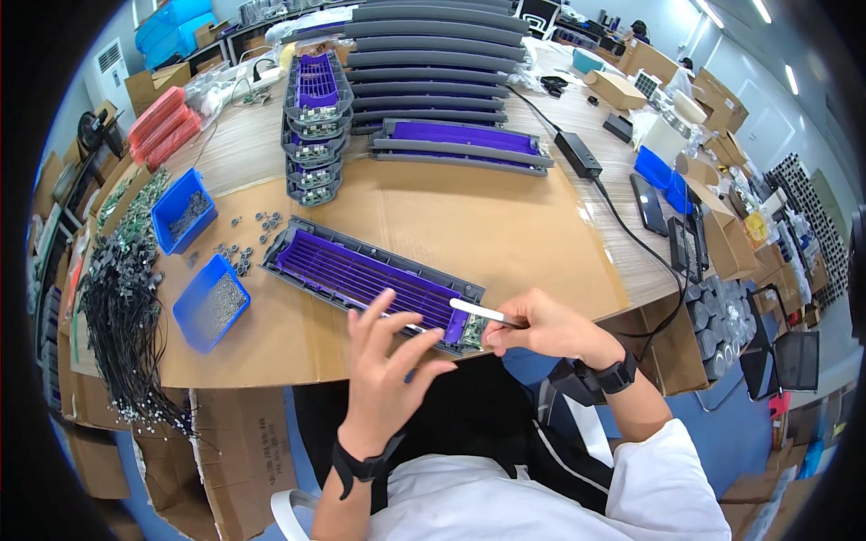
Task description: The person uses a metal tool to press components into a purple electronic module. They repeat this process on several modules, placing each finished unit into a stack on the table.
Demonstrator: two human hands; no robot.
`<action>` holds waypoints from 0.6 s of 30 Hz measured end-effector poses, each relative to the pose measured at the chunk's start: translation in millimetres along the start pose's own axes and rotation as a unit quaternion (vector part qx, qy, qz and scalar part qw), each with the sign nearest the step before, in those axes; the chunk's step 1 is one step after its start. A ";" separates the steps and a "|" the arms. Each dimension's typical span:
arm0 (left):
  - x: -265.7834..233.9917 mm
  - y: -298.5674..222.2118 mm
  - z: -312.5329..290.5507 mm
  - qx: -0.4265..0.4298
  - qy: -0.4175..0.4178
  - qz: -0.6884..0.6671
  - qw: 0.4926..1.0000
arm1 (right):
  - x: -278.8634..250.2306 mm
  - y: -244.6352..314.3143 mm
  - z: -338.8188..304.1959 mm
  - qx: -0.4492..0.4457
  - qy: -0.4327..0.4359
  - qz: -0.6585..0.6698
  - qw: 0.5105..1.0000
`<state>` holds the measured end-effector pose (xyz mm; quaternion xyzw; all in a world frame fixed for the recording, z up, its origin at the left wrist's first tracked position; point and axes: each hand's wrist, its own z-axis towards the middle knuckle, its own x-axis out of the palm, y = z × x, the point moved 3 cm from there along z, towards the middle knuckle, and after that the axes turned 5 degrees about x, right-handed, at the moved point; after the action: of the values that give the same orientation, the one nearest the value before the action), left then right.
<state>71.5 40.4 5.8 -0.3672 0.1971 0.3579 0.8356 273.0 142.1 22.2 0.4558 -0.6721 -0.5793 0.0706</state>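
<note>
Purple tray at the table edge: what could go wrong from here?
The purple tray has its near end by the table edge, under both hands; a push might slide it off. The right hand pinches a thin white tool over the small green board; a slip could scratch it.

Bright, even overhead light from ceiling strip lamps (pixel 762 11) at upper right, soft faint shadows on the cardboard sheet (pixel 469 225), mild glare on the stacked grey panels (pixel 433 54), heavy fisheye bending and black vignette at rim, edges soft.
</note>
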 end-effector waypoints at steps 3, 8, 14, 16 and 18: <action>16.3 -3.0 -3.7 -0.001 -0.016 -0.018 1.000 | 4.7 -0.3 0.1 0.014 0.028 0.033 0.999; 18.5 -1.9 -3.4 -0.004 -0.032 -0.035 0.999 | 12.8 17.8 -8.0 -0.060 -0.044 -0.086 0.993; 19.4 3.6 -5.5 0.001 -0.025 -0.054 0.998 | 24.1 30.3 -5.3 -0.104 -0.043 -0.200 0.973; 16.2 4.8 -3.2 0.002 -0.020 -0.070 0.997 | 21.0 31.0 -1.6 -0.092 -0.004 -0.148 0.985; 12.2 9.1 -3.4 0.015 -0.012 -0.078 0.997 | 20.8 16.1 10.1 -0.088 0.002 -0.041 0.995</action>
<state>72.7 47.7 -7.9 -0.3646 0.1630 0.2935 0.8685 246.2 133.5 23.6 0.4762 -0.5993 -0.6374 0.0877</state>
